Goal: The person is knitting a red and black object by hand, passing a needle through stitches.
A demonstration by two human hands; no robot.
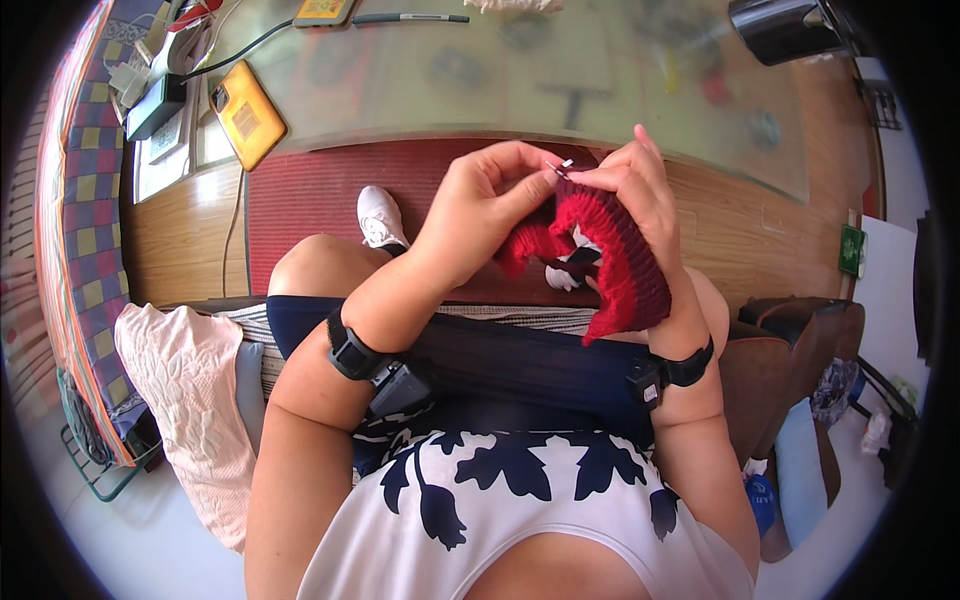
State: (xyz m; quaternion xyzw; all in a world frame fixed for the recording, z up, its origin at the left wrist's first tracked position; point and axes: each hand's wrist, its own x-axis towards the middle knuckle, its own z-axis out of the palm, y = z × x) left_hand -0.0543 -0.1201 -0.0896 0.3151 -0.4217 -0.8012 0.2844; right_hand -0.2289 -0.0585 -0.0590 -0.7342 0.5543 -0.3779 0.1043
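A knitted piece in bright red and dark maroon yarn (611, 262) hangs from my hands in a curved band, above my lap. My left hand (495, 195) pinches its upper edge between thumb and forefinger, where the tips of thin knitting needles (564, 166) show. My right hand (634, 187) grips the maroon side of the same edge, close to the left fingertips, with one finger raised. The knitting drapes over the right palm and wrist. How the needles run inside the fingers is hidden.
A frosted glass table (480, 90) stands in front, with a phone in a yellow case (249, 115) near its left corner, a pen (411, 19) and a dark kettle-like vessel (784, 26). A brown sofa (757, 375) is at the right, a pink cloth (187, 405) at the left.
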